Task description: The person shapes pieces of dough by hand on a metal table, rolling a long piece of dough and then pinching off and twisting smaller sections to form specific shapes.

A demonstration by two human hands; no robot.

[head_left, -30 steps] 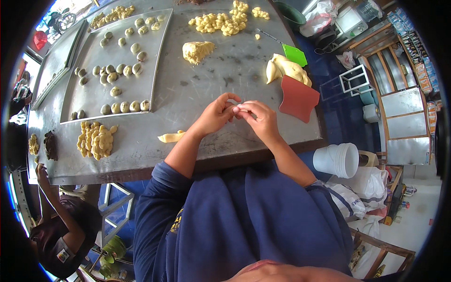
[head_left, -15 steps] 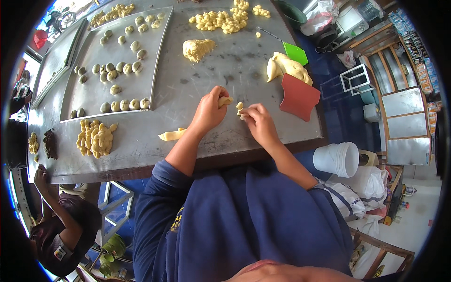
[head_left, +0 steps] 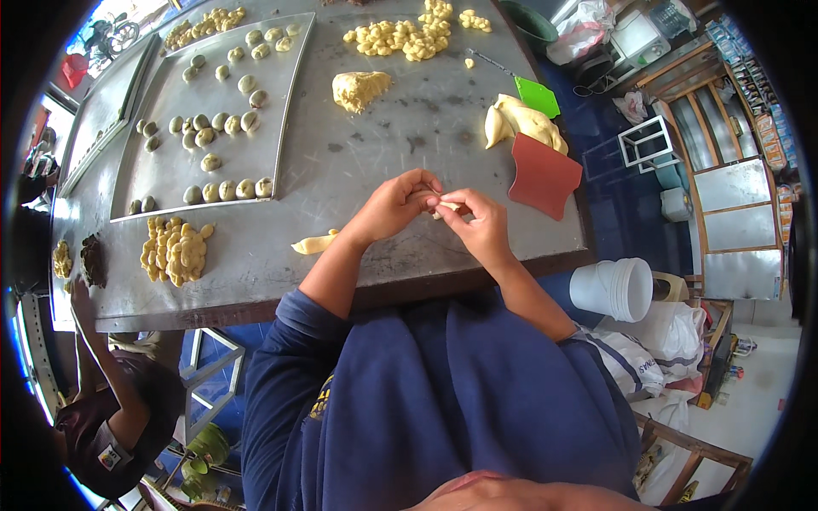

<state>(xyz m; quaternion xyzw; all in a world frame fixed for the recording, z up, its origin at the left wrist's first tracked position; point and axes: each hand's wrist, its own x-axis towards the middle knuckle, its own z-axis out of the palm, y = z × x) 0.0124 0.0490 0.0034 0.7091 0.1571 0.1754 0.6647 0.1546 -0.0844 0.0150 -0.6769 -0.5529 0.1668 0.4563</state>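
Observation:
My left hand (head_left: pixel 399 207) and my right hand (head_left: pixel 479 223) meet over the near part of the metal table (head_left: pixel 358 153). Between their fingertips is a small piece of pale yellow dough (head_left: pixel 438 209); most of it is hidden by the fingers. The left fingers are wrapped round its left part, while the right thumb and forefinger pinch the other end. A short dough strip (head_left: pixel 313 244) lies on the table beside my left forearm. Right of the hands are a red-brown scraper (head_left: pixel 545 179) and a large smooth dough lump (head_left: pixel 518 117).
A metal tray (head_left: pixel 247 157) with several round dough balls stands at left. Small dough pieces (head_left: pixel 173 251) are heaped near the front edge, others (head_left: pixel 400 38) farther back. A green scraper (head_left: pixel 537 97) and a rough dough lump (head_left: pixel 360 89) lie beyond. Another person's hand (head_left: pixel 79 294) works at the left corner.
My right hand has moved left to meet my left hand, closing the gap between their dough pieces. At the left corner, the other person's hand has reached farther over the table.

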